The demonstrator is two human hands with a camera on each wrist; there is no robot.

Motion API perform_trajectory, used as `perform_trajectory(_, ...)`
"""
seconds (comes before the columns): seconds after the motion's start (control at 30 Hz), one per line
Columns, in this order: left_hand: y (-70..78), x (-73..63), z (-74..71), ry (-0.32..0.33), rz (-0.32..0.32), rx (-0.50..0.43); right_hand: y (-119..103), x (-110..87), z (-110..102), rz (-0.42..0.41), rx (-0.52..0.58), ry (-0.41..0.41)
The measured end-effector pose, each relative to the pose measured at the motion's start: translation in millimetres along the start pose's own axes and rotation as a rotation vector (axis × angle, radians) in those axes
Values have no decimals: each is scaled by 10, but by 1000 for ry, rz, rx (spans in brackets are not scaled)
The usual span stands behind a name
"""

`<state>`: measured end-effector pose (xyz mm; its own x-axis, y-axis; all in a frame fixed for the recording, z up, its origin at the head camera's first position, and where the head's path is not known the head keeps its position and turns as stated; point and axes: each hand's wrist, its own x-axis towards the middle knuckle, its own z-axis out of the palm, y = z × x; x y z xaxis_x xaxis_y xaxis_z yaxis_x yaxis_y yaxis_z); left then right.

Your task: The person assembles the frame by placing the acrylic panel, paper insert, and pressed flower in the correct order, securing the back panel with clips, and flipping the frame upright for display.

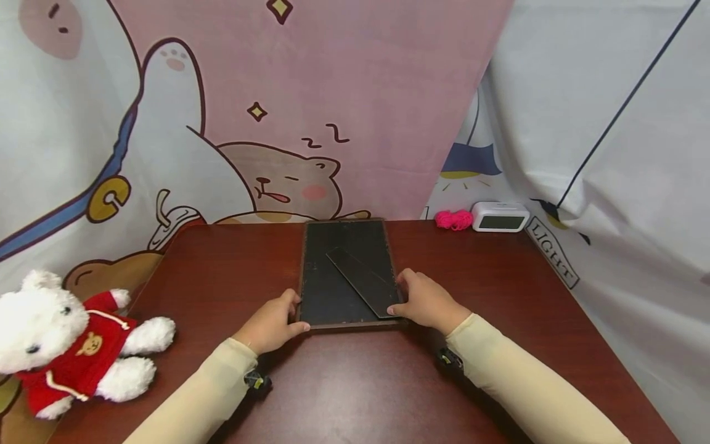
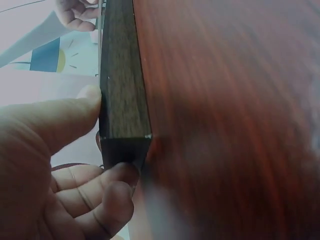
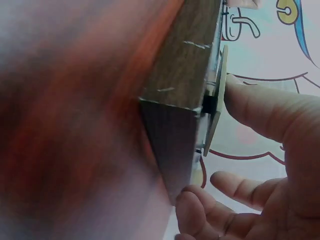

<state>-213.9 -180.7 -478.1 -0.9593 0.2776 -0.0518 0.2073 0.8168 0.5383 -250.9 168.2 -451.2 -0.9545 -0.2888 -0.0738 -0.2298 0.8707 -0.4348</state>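
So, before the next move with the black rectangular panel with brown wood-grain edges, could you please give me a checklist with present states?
1. Left hand gripping the panel at its near-left corner: ok.
2. Right hand at the near-right corner: ok, thumb touching the narrow flat black strip.
3. Strip flush against the panel: not ok, the right wrist view shows a gap.
4. Panel's underside undamaged: cannot tell, hidden.
5. White plush bear in red top, bright pink yarn bundle and white dark-screened clock away from the panel: ok.

A flat black rectangular frame (image 1: 324,280) has brown wood-grain sides (image 2: 125,90); the wooden counter (image 1: 238,259) is streaked reddish-brown. A white plush bear (image 1: 47,324) wears red; the cartoon-printed cloth backdrop (image 1: 388,80) is pink and white.
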Motion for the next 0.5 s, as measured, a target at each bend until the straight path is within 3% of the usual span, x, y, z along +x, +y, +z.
perform_trajectory(0.23, 38, -22, -7, 28, 21, 17, 65, -21, 79, -30, 77, -37)
perform_trajectory(0.5, 92, -9, -68, -18, 74, 88, 84, 21, 97, -44, 87, -58)
